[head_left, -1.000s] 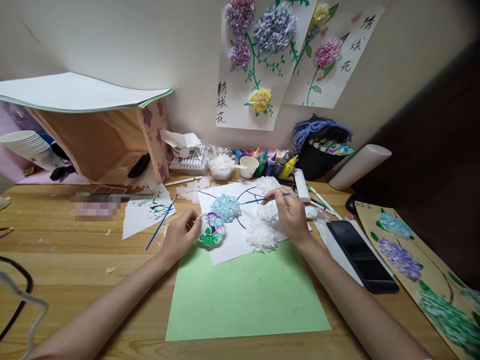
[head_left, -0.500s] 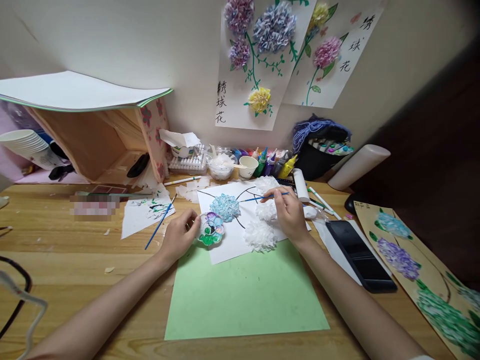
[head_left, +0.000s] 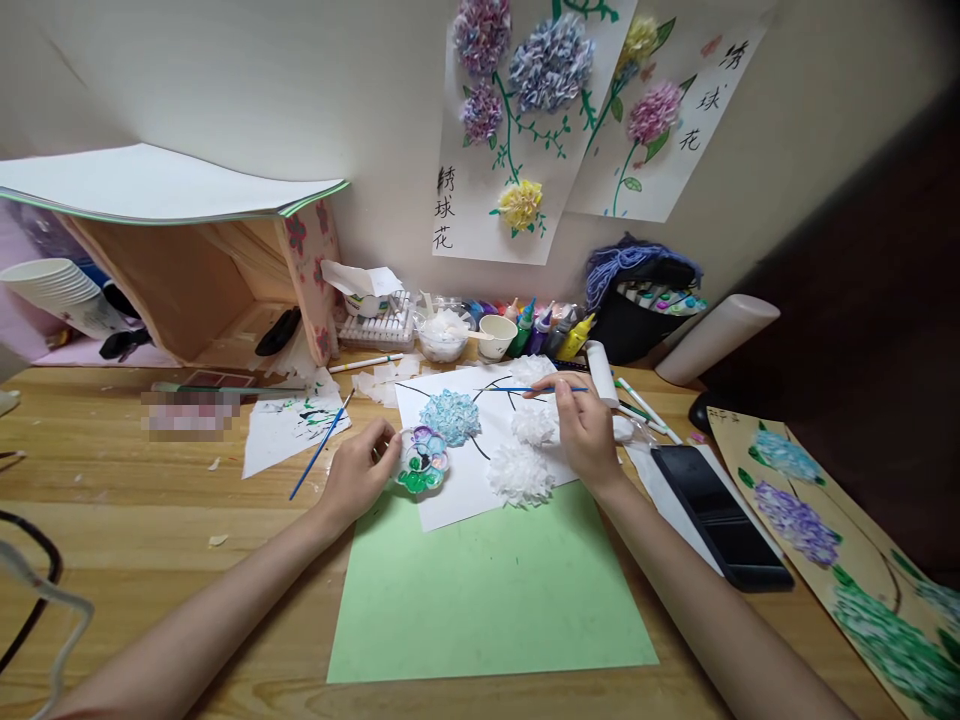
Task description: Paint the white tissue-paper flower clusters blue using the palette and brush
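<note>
My left hand (head_left: 365, 466) pinches the rim of a flower-shaped paint palette (head_left: 422, 462) smeared with green, purple and blue. In my right hand (head_left: 586, 428) is a thin blue paintbrush (head_left: 517, 389), nearly level, its tip pointing left above the white paper (head_left: 450, 512). A light-blue crinkled paper flower (head_left: 450, 416) sits on that paper, just behind the palette. White paper flowers (head_left: 522, 474) lie to its right, partly hidden by my right hand. Black branch lines run across the sheet, which overlaps a green sheet (head_left: 491, 590).
A second paintbrush (head_left: 321, 445) rests across a paint-stained scrap (head_left: 289, 425) at left. Paint bottles (head_left: 536, 328), a paper cup (head_left: 496, 337) and a plastic bowl (head_left: 444, 335) line the wall. To the right lie a black phone (head_left: 720, 517) and a painted flower sheet (head_left: 806, 520).
My right hand has shifted slightly right, and the brush has drawn back a little from the blue flower and tilted to nearly level. My left hand and the palette stay put.
</note>
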A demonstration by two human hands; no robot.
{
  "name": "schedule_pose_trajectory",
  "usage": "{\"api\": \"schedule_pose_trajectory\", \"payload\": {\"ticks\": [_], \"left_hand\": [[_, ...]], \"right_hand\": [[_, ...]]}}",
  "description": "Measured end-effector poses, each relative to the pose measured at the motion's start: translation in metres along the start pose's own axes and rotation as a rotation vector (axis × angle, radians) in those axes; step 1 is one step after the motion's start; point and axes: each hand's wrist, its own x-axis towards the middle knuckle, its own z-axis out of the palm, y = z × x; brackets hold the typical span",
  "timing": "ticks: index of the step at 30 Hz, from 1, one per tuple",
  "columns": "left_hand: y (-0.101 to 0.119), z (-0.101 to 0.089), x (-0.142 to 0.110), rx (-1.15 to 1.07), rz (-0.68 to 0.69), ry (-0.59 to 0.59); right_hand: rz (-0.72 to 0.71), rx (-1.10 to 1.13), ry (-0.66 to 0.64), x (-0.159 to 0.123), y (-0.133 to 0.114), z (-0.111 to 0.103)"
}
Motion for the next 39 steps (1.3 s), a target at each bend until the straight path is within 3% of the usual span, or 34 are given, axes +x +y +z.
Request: {"api": "schedule_pose_trajectory", "payload": {"ticks": [13,33,39], "left_hand": [[0.003,-0.001,0.001,0.001,-0.004,-0.003],[0.002,-0.001,-0.001,-0.004,-0.001,-0.006],[0.005,-0.002,0.0,-0.004,0.002,0.004]], "right_hand": [[0.047,0.047,-0.128,-0.006,0.003,0.01],[0.032,0.031,-0.137,-0.006,0.003,0.01],[0.045,0.097,-0.129,-0.005,-0.01,0.004]]}}
